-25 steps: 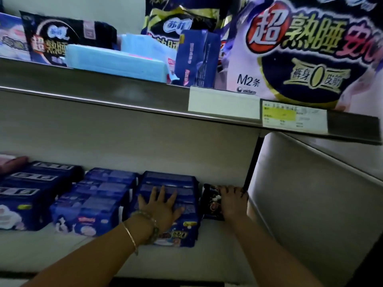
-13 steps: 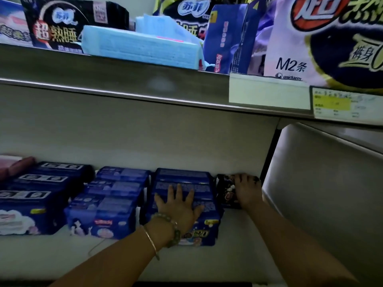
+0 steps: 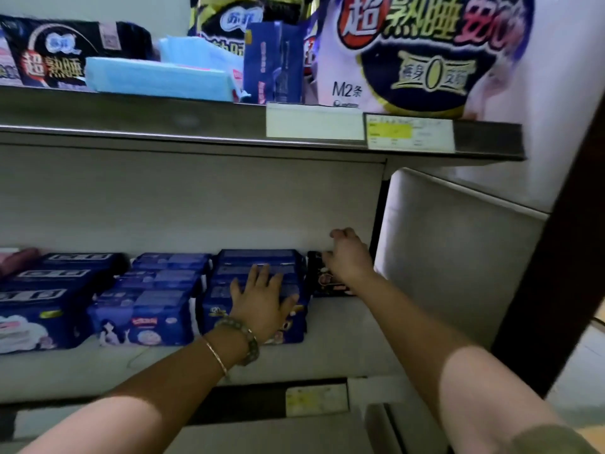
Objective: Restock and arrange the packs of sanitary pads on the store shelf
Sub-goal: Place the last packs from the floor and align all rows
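Fingers spread wide, the left hand (image 3: 262, 301) presses flat on the nearest dark blue soft plastic pack (image 3: 255, 309) on the lower white shelf (image 3: 343, 339). Deeper in, the right hand (image 3: 347, 257), fingers curled loosely, touches a small black pack (image 3: 327, 283). Light, squashy goods, probably; best gripped across the sides.

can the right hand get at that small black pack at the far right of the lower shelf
Probably yes: the right hand is already at the black pack, with nothing between them. The left hand lies flat on the blue packs beside it, clear of the way.
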Tool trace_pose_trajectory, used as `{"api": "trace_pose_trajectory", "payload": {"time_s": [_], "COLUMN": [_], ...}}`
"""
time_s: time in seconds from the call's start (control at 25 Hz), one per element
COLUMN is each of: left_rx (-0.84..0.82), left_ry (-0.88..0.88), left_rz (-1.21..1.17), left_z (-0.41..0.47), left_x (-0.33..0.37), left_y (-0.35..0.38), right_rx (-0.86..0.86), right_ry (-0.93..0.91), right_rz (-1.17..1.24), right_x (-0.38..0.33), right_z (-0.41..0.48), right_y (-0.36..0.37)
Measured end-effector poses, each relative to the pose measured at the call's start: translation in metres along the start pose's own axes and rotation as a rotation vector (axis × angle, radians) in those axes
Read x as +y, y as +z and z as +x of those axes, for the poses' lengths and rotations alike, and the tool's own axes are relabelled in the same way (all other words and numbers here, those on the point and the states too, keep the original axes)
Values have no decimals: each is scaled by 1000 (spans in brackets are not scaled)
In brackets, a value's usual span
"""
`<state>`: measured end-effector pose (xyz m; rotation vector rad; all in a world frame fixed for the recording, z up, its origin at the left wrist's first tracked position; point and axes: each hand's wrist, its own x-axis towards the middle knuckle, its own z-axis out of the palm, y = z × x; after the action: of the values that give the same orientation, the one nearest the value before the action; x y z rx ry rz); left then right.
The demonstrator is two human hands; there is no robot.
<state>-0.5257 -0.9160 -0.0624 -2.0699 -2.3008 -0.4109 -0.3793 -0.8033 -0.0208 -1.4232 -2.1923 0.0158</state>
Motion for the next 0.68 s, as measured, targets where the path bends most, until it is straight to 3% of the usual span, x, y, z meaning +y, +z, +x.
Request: {"api": "trace_pose_trajectory", "payload": {"time_s": [0.2, 0.36, 0.68], "left_rx": [195, 122, -11], "left_ry": [91, -4, -164], "left_rz": [-129, -116, -155], "left_z": [-63, -129, -228], "left_x": [52, 91, 128], "left_y": [12, 36, 65], "right_rx": [139, 97, -102], "right_ry": [-70, -169, -76], "right_rz": [447, 469, 589], "right_x": [-15, 0, 29], "right_z": [-61, -128, -230], "right_y": [-30, -39, -26]}}
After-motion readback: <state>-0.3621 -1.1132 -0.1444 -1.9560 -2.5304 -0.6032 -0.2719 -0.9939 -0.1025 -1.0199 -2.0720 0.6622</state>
